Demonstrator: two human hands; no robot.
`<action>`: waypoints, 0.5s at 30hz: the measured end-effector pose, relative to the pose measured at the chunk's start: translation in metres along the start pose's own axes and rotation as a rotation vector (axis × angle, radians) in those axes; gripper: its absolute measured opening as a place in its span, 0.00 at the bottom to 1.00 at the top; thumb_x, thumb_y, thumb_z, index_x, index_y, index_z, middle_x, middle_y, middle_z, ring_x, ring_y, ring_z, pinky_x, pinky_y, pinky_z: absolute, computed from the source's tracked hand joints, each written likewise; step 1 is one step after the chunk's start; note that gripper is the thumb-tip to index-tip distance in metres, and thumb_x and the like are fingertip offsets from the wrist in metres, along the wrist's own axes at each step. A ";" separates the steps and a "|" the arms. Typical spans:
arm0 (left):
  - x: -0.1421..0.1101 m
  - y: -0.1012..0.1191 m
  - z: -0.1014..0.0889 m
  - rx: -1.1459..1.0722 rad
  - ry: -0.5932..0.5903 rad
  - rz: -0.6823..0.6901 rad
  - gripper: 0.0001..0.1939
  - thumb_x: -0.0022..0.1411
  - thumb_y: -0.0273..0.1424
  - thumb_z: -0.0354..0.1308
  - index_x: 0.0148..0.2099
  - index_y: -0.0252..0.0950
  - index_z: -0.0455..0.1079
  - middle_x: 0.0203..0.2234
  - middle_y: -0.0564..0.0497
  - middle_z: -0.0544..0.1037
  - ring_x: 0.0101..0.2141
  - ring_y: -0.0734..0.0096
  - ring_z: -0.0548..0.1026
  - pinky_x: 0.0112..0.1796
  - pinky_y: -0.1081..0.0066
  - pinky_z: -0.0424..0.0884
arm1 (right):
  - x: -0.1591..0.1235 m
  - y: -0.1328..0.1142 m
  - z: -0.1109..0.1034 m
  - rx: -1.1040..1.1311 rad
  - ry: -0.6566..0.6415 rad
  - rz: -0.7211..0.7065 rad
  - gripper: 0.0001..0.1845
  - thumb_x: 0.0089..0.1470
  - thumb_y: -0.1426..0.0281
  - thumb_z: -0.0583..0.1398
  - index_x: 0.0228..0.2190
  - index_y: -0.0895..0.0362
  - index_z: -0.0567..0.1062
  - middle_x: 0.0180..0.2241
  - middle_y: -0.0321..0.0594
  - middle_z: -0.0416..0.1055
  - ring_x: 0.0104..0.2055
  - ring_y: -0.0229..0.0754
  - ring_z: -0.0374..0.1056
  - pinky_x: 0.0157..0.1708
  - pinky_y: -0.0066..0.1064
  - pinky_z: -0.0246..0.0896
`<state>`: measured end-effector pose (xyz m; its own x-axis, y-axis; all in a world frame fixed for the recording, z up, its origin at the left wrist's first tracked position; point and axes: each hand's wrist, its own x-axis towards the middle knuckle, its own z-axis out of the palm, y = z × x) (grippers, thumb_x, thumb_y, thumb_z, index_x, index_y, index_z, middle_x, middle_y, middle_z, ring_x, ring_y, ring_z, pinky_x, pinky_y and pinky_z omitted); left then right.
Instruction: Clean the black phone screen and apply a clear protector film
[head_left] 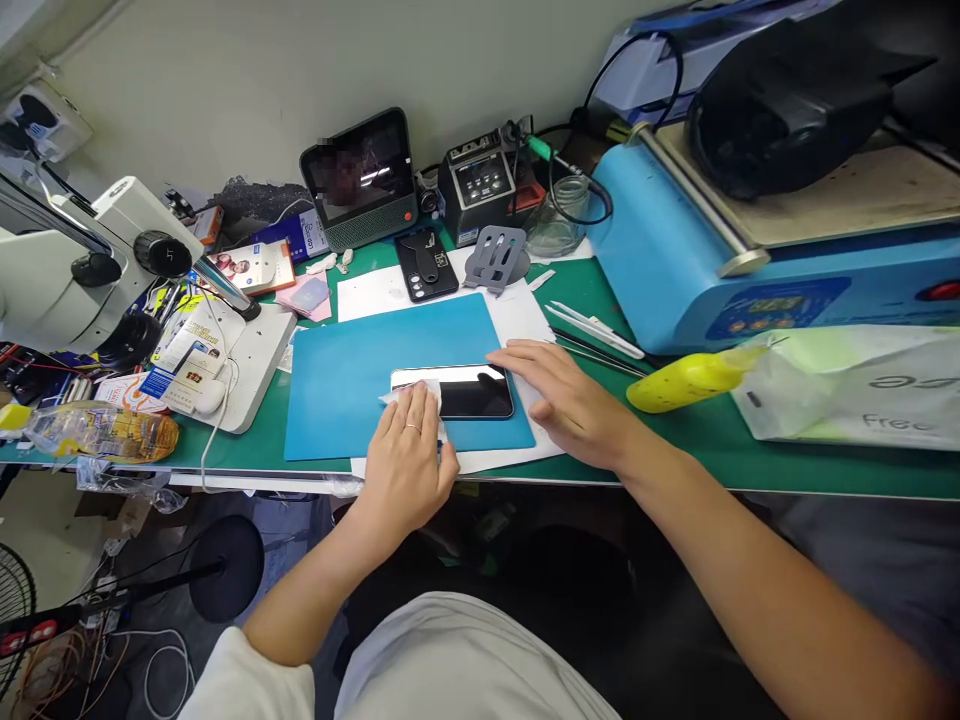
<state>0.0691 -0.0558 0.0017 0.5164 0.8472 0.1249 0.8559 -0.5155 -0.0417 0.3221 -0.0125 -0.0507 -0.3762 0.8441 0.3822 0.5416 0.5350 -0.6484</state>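
Observation:
A smartphone (480, 392) with a dark, glossy screen lies face up on a blue mat (352, 350). My left hand (409, 455) presses a white tissue (390, 396) onto the left end of its screen, fingers together over it. Most of the tissue is hidden under those fingers. At the phone's right end is my right hand (562, 395), its fingers stretched out and holding nothing. Its fingertips are at the phone's upper right corner; whether they touch it I cannot tell.
Tweezers (600, 330), a yellow bottle (686, 382) and a wipes pack (855, 390) lie to the right, before a blue machine (675, 260). Behind the mat are a black phone (426, 265) and a grey stand (495, 258). A microscope (112, 270) and drink bottle (105, 432) are left.

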 end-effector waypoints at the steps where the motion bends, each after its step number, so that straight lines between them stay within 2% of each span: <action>1: 0.000 -0.001 0.000 0.002 -0.001 0.001 0.30 0.76 0.34 0.44 0.72 0.22 0.59 0.72 0.34 0.62 0.72 0.51 0.61 0.69 0.53 0.62 | 0.000 0.000 0.000 -0.001 0.008 0.004 0.52 0.61 0.35 0.36 0.66 0.55 0.69 0.64 0.55 0.69 0.70 0.64 0.59 0.68 0.62 0.57; 6: 0.013 -0.007 0.000 0.010 -0.032 -0.033 0.30 0.76 0.33 0.43 0.72 0.20 0.59 0.71 0.33 0.63 0.71 0.49 0.62 0.69 0.52 0.62 | 0.001 -0.001 0.001 -0.024 -0.009 0.001 0.48 0.64 0.37 0.39 0.66 0.54 0.69 0.63 0.55 0.69 0.69 0.65 0.60 0.67 0.62 0.58; 12: -0.010 0.000 0.001 0.021 0.008 -0.057 0.30 0.76 0.33 0.44 0.72 0.21 0.59 0.71 0.33 0.62 0.71 0.49 0.62 0.69 0.53 0.63 | 0.001 -0.004 0.002 -0.032 -0.003 0.014 0.47 0.65 0.38 0.39 0.66 0.54 0.70 0.63 0.55 0.70 0.69 0.65 0.61 0.66 0.62 0.59; 15: -0.001 -0.003 0.002 0.022 -0.010 -0.071 0.30 0.76 0.34 0.45 0.72 0.22 0.59 0.71 0.33 0.62 0.72 0.49 0.61 0.69 0.52 0.62 | 0.001 -0.005 0.003 -0.036 -0.004 0.005 0.46 0.65 0.38 0.40 0.67 0.53 0.68 0.64 0.54 0.69 0.69 0.65 0.61 0.66 0.62 0.59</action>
<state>0.0663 -0.0554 -0.0003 0.4548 0.8827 0.1182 0.8906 -0.4516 -0.0545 0.3169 -0.0146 -0.0490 -0.3764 0.8467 0.3760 0.5705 0.5317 -0.6260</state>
